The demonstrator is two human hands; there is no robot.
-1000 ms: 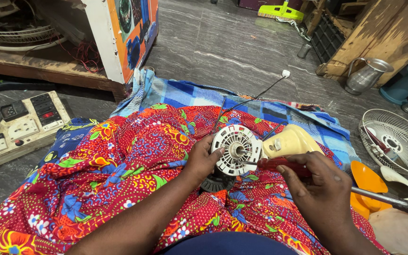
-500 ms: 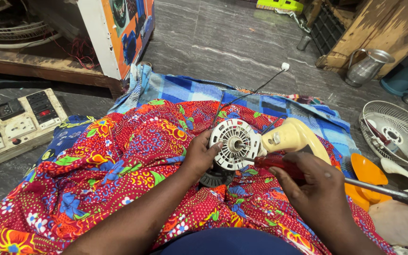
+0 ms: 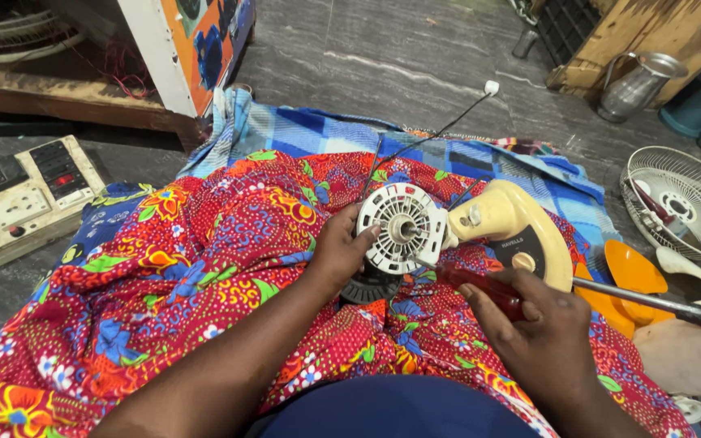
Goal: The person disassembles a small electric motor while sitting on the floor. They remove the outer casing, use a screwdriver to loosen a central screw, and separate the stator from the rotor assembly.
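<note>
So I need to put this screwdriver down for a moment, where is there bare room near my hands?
Free: the red floral cloth left of the left hand, and the blue checked cloth beyond the fan motor. Crowded: right of the right hand, with the fan stand, orange blades and hammer.

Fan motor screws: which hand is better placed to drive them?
Right, probably. The right hand already holds the red-handled screwdriver with its tip at the white fan motor, while the left hand grips the motor's side.

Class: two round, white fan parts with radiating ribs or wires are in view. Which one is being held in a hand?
The ribbed white motor housing on the lap, gripped by the left hand. The wire fan guard lies untouched on the floor at the right.
</note>
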